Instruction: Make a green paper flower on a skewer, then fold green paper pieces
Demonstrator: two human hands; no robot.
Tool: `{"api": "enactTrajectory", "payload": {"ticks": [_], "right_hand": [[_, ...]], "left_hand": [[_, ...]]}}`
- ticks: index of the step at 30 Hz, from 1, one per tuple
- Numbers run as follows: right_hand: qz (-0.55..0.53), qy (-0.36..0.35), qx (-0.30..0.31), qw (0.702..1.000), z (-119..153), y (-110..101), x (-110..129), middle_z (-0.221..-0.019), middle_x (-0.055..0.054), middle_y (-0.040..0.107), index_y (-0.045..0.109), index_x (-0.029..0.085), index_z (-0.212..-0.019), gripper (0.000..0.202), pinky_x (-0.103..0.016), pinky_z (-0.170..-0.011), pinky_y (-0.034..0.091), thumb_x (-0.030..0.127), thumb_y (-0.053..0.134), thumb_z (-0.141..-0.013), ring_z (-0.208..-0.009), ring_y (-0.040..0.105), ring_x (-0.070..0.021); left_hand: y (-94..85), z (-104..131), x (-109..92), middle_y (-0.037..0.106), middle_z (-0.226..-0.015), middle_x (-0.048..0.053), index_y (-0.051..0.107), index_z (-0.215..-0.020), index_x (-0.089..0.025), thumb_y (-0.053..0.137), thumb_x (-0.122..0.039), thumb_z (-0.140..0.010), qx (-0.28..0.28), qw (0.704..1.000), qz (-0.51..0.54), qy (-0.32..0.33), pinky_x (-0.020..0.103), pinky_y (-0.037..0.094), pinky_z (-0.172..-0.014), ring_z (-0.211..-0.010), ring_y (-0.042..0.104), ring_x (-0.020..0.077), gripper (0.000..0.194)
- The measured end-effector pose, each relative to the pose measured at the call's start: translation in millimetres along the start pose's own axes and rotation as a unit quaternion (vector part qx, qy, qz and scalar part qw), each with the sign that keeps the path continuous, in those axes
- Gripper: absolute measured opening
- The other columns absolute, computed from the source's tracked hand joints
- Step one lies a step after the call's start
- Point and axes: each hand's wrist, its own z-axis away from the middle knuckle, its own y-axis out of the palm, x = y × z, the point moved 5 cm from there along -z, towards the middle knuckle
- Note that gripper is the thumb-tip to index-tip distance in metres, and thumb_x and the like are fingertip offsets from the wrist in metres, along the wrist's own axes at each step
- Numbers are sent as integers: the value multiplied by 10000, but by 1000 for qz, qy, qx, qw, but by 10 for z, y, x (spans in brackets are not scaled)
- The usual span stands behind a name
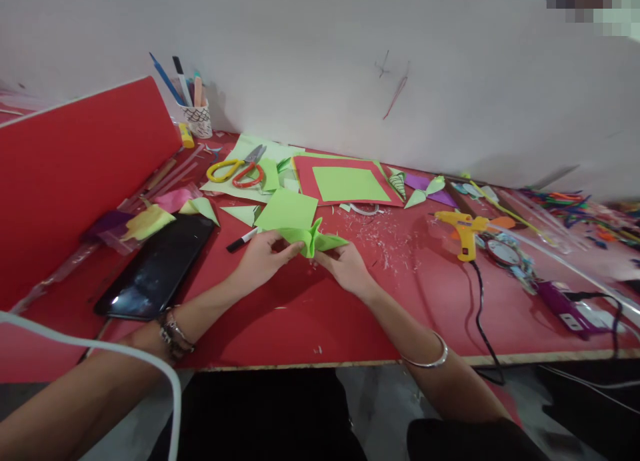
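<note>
A folded piece of green paper (313, 239) is held up between my two hands over the red table, its middle creased into upright folds. My left hand (265, 257) pinches its left side between thumb and fingers. On the right side, my right hand (347, 267) grips the paper's lower edge, with some fingertips hidden beneath. Just behind the folded piece lies a flat green sheet (287, 211). A black-capped marker (243, 239) rests beside my left hand.
Scissors (245, 167) and a red sheet (305, 181) lie behind my hands. A black phone (157, 267) is at left, near a pen cup (197, 117). At right are a yellow glue gun (465, 234) with its cord and a purple power strip (565, 307).
</note>
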Motion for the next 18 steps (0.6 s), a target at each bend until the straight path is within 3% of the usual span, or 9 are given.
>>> {"api": "enactTrajectory", "payload": {"ticks": [3,7,10,14,18], "right_hand": [[29,-26,18,999,9,20,2,-744,-7,625,631,178,-761,109,-263,-667,470,260,596,-698,-698,573,-124],[24,-36,28,999,10,28,10,-806,-16,630,624,182,-785,115,-278,-750,458,261,585,-710,-778,581,-134],[6,-30,6,1000,0,-6,-8,-770,-23,620,599,171,-767,167,-279,-697,462,329,564,-729,-715,572,-131],[-49,-16,11,999,-11,-15,-32,-720,-14,599,559,170,-793,233,-265,-615,453,392,571,-722,-640,553,-123],[-96,4,25,995,-7,9,-27,-703,9,591,540,185,-799,242,-255,-628,458,391,610,-695,-616,551,-106]], "left_hand": [[41,-5,22,560,-618,8,569,-651,-134,536,-321,-714,19,999,7,26,228,401,-551,-586,503,120,200],[116,1,24,598,-783,41,578,-777,-144,529,-305,-727,72,992,97,47,268,453,-667,-715,552,141,175],[163,37,35,622,-814,43,572,-842,-145,548,-352,-717,96,985,141,16,284,467,-702,-746,576,158,243],[123,92,63,643,-863,39,566,-956,-151,620,-403,-644,41,995,74,-51,281,465,-732,-810,584,187,404],[146,92,-37,661,-789,18,615,-834,-163,524,-372,-739,102,990,101,-10,261,460,-743,-767,597,160,248]]}}
